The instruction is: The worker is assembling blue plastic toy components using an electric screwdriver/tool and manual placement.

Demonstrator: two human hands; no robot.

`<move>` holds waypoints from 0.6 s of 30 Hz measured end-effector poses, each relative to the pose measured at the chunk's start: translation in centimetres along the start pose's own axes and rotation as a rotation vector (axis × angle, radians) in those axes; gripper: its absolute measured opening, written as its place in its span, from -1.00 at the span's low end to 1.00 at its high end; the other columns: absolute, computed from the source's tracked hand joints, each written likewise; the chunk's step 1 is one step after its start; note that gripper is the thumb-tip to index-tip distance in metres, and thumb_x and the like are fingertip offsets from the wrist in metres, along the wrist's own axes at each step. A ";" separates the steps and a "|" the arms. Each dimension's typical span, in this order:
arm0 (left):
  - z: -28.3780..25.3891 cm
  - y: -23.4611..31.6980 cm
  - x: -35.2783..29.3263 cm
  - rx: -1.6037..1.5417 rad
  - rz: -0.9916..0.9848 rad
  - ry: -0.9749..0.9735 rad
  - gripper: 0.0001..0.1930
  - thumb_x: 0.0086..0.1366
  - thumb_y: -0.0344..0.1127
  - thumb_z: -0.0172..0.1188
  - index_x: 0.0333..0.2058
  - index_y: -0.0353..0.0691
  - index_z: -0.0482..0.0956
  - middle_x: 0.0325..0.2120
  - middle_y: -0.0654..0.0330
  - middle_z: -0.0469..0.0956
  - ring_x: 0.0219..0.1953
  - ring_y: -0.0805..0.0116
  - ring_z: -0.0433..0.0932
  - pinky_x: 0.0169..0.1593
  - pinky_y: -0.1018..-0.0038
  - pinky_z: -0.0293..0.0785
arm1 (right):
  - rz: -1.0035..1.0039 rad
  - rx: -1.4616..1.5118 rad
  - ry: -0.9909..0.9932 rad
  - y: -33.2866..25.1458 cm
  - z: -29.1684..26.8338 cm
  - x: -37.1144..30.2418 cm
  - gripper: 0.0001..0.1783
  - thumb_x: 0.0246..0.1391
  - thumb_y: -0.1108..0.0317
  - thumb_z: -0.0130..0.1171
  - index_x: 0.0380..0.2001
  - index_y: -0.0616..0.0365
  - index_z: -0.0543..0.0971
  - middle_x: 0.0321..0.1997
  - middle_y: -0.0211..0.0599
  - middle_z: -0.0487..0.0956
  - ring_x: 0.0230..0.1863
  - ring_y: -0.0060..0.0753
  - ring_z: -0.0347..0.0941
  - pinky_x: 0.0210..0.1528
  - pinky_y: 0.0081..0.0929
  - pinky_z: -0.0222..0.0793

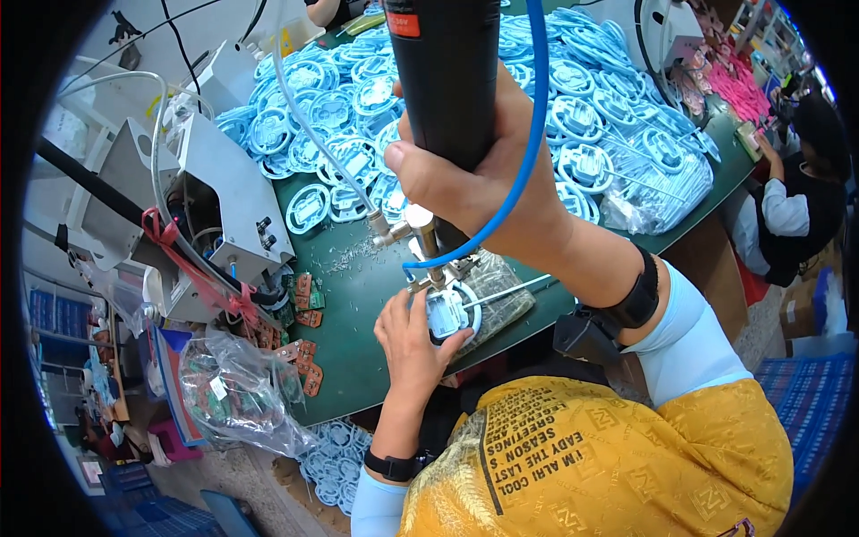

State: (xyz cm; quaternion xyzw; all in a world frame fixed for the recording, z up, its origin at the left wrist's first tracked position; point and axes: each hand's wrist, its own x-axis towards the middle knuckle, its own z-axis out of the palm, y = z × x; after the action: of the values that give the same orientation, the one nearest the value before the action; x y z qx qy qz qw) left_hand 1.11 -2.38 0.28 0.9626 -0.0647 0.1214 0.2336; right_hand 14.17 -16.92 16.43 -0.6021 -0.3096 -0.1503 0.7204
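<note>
My right hand [488,183] is wrapped round the black body of a powered screwdriver [443,98], held upright with its metal nose pointing down. A blue hose [540,98] curves from above down to that nose. Under it lies a round light-blue plastic housing [445,315] with a thin white stick [510,291] pointing right. My left hand [412,345] grips the housing's left and near edges between fingers and thumb. The housing rests on a worn, grey-green wrapped pad [503,300]. The driver's tip is at the housing's far edge; whether it touches a screw is hidden.
A large heap of similar light-blue housings [358,103] covers the far green table [340,358]. Loose screws [353,257] and small circuit boards [309,367] lie left, beside a grey machine [228,179] and a clear plastic bag [237,394]. Another person [796,188] sits at right.
</note>
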 end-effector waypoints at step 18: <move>-4.7 0.6 3.4 -0.166 0.074 0.289 -0.27 -0.03 -0.26 0.49 0.13 -0.27 0.38 0.03 -0.02 0.42 0.08 0.01 0.39 0.15 0.21 0.23 | -0.359 -0.425 0.093 -0.5 -3.4 4.9 -0.10 -0.01 0.41 0.29 0.33 0.28 0.05 0.12 -0.02 0.29 0.00 -0.25 0.33 0.06 -0.36 0.29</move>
State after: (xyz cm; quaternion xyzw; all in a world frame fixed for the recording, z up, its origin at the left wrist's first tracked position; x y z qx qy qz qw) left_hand 3.35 -0.95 5.52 0.9096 -0.0757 0.2611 0.3143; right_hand 18.52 -19.56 19.64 -0.6677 -0.3395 -0.3645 0.5532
